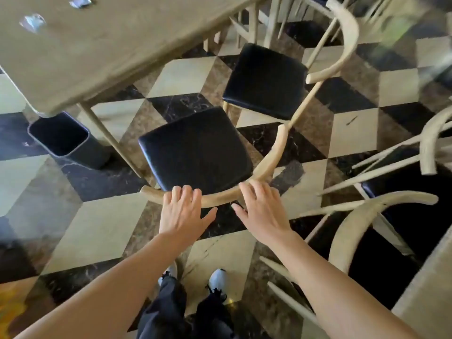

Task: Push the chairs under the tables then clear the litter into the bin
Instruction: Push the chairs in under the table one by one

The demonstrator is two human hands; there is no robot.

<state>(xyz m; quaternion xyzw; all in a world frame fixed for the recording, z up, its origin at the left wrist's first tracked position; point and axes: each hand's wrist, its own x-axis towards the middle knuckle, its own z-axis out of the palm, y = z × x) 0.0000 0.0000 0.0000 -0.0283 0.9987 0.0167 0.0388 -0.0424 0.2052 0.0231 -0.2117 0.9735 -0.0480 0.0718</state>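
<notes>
A pale wooden chair with a black seat [195,150] stands just in front of me, out from the wooden table [102,52]. My left hand [183,211] and my right hand [263,209] both rest on its curved backrest rail, fingers over the top, thumbs behind. A second black-seated chair [266,80] stands beyond it, also out from the table. Two crumpled silvery wrappers [33,22] [79,1] lie on the tabletop at the far left. A dark square bin [66,140] sits on the floor by the table's corner leg.
More pale wooden chairs [381,216] crowd the right side, by another table edge [430,294] at the lower right. The floor is checkered marble. My feet [217,280] are right behind the near chair.
</notes>
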